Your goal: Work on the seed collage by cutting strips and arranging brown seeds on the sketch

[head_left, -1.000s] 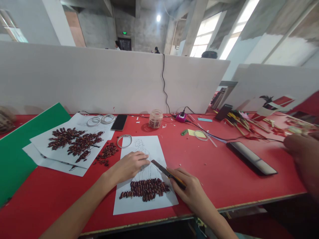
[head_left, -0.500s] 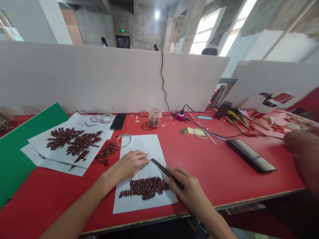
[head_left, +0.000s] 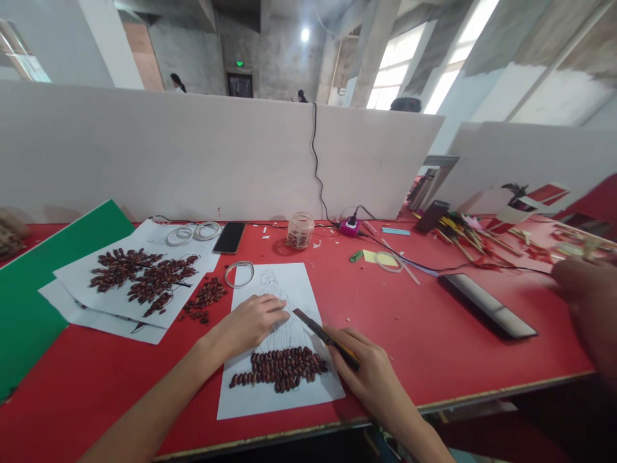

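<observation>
My right hand (head_left: 359, 357) grips a box cutter (head_left: 332, 337), a black and yellow knife with its blade out. The blade points up and left and ends just short of the fingertips of my left hand (head_left: 263, 317). Those fingers are bent and pressed together over the drawing; anything between them is hidden. Under both hands lies a white sheet (head_left: 241, 405) with a line drawing of a figure. Rows of dark red-brown beans (head_left: 284, 366) cover its lower part. Left of the sheet are loose beans (head_left: 209, 291) in a small heap and a roll of clear tape (head_left: 239, 274).
On the left, papers (head_left: 168, 302) bear more beans beside a green board (head_left: 58, 276). Behind are a phone (head_left: 229, 237), a jar (head_left: 299, 231) and a purple power adapter (head_left: 349, 226). A dark flat case (head_left: 486, 305) and another person's hand (head_left: 585, 283) are at right.
Hardly anything differs. My two hands and the knife keep almost the same place over the sheet, and the view has shifted slightly.
</observation>
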